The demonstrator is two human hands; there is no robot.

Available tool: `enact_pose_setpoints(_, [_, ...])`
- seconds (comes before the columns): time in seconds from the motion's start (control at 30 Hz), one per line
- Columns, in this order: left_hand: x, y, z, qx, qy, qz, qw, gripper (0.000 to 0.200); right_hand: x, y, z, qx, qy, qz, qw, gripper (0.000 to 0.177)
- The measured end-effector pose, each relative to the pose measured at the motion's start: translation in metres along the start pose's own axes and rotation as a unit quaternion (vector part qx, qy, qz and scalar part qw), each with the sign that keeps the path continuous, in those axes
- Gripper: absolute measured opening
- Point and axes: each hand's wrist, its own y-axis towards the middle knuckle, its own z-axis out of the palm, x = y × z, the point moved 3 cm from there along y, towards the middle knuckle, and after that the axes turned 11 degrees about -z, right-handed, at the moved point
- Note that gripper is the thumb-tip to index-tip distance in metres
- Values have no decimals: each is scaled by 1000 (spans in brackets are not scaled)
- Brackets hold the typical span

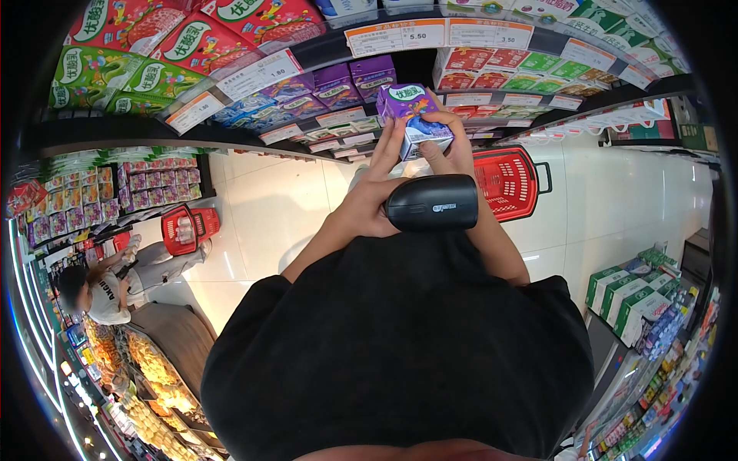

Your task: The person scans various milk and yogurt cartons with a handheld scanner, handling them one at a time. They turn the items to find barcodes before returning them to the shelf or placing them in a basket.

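A purple carton [413, 115] is held up before the shelf [323, 54], the left hand [378, 180] pressing straight fingers to its side and the right hand [452, 144] curled round it. A black scanner [431, 202] hides the wrists. A red basket [509, 181] sits on the floor behind, and another person [108, 290] crouches well apart.

The drink carton [411, 115] is purple with a green oval label and a white-and-blue lower part, like the purple cartons [350, 83] on the far shelf between red packs [254, 23] and green packs [115, 73]. The scanner [432, 203] and shirt [400, 346] are black. The right basket [511, 180] and left basket [188, 228] are red on the glossy white floor [269, 200].
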Motion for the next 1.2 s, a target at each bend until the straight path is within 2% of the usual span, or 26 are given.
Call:
enact_pose_setpoints(0.3, [-2, -2, 2, 10, 14, 16, 1000, 37, 1, -2, 1, -44, 10, 9, 999, 36])
enact_pose_setpoints(0.4, [-2, -3, 2, 10, 18, 8, 1000, 37, 2, -1, -1, -23, -60, -19, 998, 34])
enact_pose_setpoints(0.47, [-4, -5, 2, 10, 15, 3, 1000, 37, 7, 1, 1, -16, -95, -84, 992, 29])
enact_pose_setpoints(0.57, [-6, -8, 4, 14, 1, -6, 1000, 39, 21, 3, 8, -20, -66, -140, 988, 23])
enact_pose_setpoints(0.77, [-7, -11, 6, 16, 5, 13, 1000, 42, 18, 7, 1, 1, -43, -200, 979, 24])
enact_pose_setpoints(0.9, [-7, -11, 7, 11, 47, 34, 998, 41, 14, 3, -4, -23, -42, -154, 987, 23])
enact_pose_setpoints(1.0, [-6, -11, 7, 15, 36, 33, 999, 41, 17, 1, 0, -40, -44, -143, 988, 31])
enact_pose_setpoints(1.07, [-5, -12, 8, 15, 38, 30, 999, 41, 17, 1, 1, -68, -59, -134, 987, 53])
enact_pose_setpoints(1.1, [-5, -12, 8, 16, 40, 28, 999, 41, 21, 0, 3, -68, -59, -134, 987, 53])
enact_pose_setpoints(1.17, [-8, -12, 8, 15, 41, 30, 999, 41, 24, -3, 5, -115, 17, -33, 993, 75])
enact_pose_setpoints(1.2, [-9, -12, 7, 15, 42, 32, 998, 41, 23, -3, 3, -114, 18, -33, 993, 75])
